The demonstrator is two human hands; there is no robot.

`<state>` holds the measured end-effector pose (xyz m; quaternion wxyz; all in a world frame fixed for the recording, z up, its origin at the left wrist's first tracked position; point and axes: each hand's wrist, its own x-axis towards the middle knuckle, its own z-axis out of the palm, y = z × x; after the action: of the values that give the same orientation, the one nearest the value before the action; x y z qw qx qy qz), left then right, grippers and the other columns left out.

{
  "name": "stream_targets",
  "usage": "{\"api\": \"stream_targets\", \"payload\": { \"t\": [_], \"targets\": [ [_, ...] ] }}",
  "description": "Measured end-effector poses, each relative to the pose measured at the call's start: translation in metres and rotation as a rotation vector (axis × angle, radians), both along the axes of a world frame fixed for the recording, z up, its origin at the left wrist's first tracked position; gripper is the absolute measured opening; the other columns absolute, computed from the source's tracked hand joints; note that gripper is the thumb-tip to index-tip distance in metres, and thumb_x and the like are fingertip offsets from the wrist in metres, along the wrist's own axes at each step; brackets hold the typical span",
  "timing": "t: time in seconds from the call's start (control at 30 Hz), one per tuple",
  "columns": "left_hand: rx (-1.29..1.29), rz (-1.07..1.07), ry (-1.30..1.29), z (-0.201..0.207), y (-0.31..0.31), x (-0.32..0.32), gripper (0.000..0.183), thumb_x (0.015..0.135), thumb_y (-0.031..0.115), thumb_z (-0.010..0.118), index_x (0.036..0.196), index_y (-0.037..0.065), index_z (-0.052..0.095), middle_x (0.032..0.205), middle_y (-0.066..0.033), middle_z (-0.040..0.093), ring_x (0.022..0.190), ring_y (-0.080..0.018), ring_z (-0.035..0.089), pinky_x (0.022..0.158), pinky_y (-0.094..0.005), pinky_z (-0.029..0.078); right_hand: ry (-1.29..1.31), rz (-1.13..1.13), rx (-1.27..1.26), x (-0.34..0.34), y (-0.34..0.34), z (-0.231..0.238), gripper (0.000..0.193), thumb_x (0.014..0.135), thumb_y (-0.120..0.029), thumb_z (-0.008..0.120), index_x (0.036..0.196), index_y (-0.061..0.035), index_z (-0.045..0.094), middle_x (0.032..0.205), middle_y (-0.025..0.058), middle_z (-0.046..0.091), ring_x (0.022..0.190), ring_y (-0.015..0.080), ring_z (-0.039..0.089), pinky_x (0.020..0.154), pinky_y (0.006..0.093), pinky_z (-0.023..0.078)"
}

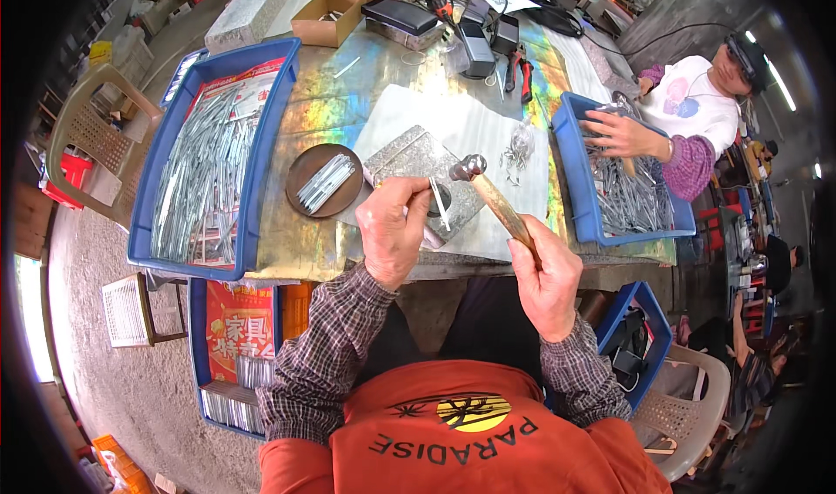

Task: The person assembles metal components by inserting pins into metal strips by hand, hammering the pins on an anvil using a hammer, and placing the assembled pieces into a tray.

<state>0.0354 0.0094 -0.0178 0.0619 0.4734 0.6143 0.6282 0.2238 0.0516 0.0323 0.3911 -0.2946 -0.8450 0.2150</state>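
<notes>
My left hand (392,233) pinches a thin, pale metal strip (440,202) between thumb and fingertips, holding it over a grey block (401,152) at the table's near edge. A small dark round piece lies behind the strip; its kind is hard to make out. In my right hand (550,278) is a hammer (501,205), gripped by its wooden handle. Its rounded metal head is just right of the strip, apart from it. Left of the block, a round brown dish (299,165) holds a bundle of similar strips (326,184).
A large blue tray (280,137) of metal strips stands at the left. At the right, a co-worker's hand (623,135) reaches over another blue bin (592,219) of metal pieces. Loose bits lie near a plastic bag (521,138). Pliers (525,76) and dark boxes lie farther back.
</notes>
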Motion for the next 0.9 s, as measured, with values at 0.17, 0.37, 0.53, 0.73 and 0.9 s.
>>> {"api": "stream_targets", "payload": {
  "t": [0.17, 0.37, 0.53, 0.73, 0.9],
  "targets": [
    [0.062, -0.189, -0.618, 0.002, -0.002, -0.003, 0.008, 0.087, 0.000, 0.062, 0.092, -0.005, 0.062, 0.086, -0.0110, 0.067, 0.071, -0.0136, 0.062, 0.065, -0.0247, 0.051, -0.061, -0.127, 0.108, -0.005, 0.005, -0.022, 0.028, 0.080, 0.000, 0.064, 0.108, 0.0009, 0.059, 0.070, 0.0122, 0.054, 0.057, 0.0277, 0.053, 0.053, 0.0351, 0.043],
    [0.076, -0.291, -0.904, 0.004, -0.004, -0.010, 0.013, 0.089, 0.006, 0.062, 0.093, -0.006, 0.059, 0.084, -0.0118, 0.066, 0.070, -0.0126, 0.062, 0.063, -0.0241, 0.053, -0.150, -0.202, 0.253, -0.014, 0.016, -0.049, 0.040, 0.073, 0.003, 0.064, 0.112, -0.0016, 0.057, 0.076, 0.0127, 0.051, 0.067, 0.0305, 0.054, 0.059, 0.0403, 0.043],
    [0.049, -0.283, -0.933, 0.001, -0.013, -0.016, 0.014, 0.089, 0.007, 0.063, 0.093, -0.006, 0.059, 0.084, -0.0118, 0.066, 0.069, -0.0126, 0.061, 0.062, -0.0244, 0.053, -0.160, -0.194, 0.270, -0.024, 0.012, -0.063, 0.048, 0.069, 0.003, 0.066, 0.116, -0.0024, 0.055, 0.085, 0.0135, 0.053, 0.077, 0.0311, 0.053, 0.063, 0.0404, 0.044],
    [-0.012, -0.264, -0.766, -0.002, -0.026, -0.012, 0.009, 0.087, 0.002, 0.062, 0.094, -0.005, 0.061, 0.085, -0.0119, 0.066, 0.071, -0.0128, 0.062, 0.063, -0.0243, 0.052, -0.191, -0.157, 0.332, -0.030, 0.001, -0.039, 0.050, 0.069, -0.001, 0.070, 0.117, -0.0024, 0.056, 0.094, 0.0132, 0.053, 0.083, 0.0307, 0.053, 0.068, 0.0410, 0.045],
    [-0.166, -0.225, -0.545, -0.010, -0.042, 0.013, 0.012, 0.083, -0.005, 0.060, 0.094, -0.003, 0.064, 0.078, -0.0060, 0.067, 0.072, -0.0081, 0.062, 0.064, -0.0225, 0.050, -0.048, 0.145, 0.231, -0.043, -0.018, -0.020, 0.048, 0.066, -0.005, 0.074, 0.113, -0.0014, 0.061, 0.096, 0.0133, 0.056, 0.084, 0.0308, 0.056, 0.070, 0.0400, 0.047]
  ]
}}
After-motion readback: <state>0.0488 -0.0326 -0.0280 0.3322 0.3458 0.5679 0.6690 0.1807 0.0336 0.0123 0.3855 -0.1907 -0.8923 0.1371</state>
